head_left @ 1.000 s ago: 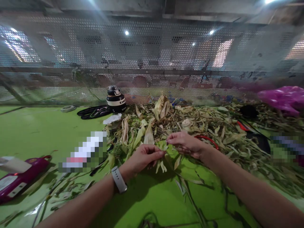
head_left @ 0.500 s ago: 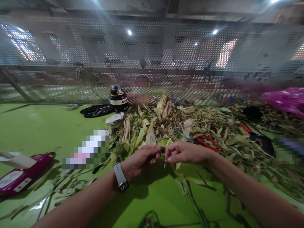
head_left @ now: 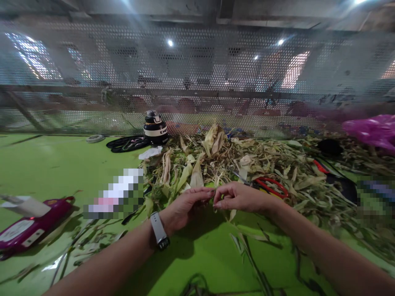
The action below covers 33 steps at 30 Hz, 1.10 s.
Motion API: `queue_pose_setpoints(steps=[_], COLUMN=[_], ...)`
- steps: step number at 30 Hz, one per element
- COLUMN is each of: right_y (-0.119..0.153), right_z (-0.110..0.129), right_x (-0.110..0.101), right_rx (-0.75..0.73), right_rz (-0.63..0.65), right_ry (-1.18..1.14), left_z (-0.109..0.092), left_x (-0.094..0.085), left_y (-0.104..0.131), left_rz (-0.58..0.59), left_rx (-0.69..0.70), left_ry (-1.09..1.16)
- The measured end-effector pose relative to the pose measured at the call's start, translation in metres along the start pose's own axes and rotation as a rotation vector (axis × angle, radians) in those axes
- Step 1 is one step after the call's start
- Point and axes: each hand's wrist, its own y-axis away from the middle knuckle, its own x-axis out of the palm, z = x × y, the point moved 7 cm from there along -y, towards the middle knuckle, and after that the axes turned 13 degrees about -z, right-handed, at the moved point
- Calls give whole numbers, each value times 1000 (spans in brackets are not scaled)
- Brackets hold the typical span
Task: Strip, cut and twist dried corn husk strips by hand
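Left hand (head_left: 185, 206), right hand (head_left: 240, 198) hovering narrow-fingered, near side of husk heap (head_left: 226, 161); can't tell if holding. Seemingly doing fingertip work; next move needing delicacy.

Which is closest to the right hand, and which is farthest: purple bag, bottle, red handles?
From the right hand:
1. Red handles: just beyond, slightly right
2. Bottle: back, left
3. Purple bag: back, far right

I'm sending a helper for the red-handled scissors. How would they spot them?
On the green surface, find the heap of dried leaves. At its near edge, beyond the right hand, lie the scissors. Their red handle forms a loop, unlike the red strip farther right.
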Motion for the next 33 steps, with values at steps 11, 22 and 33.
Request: queue_pose_setpoints(steps=[11,22,33], right_y=[-1,-5,-6], right_z=[-2,-1,-6], right_x=[-6,-24,-20], right_rx=[40,88,5], right_rz=[-53,-279,-338], right_ry=[-113,-13,172], left_z=[-6,-24,-25], left_x=[4,17,9], left_y=[2,19,18], left_rz=[43,69,-20], left_rx=[267,696,789], left_ry=[-203,-503,-624])
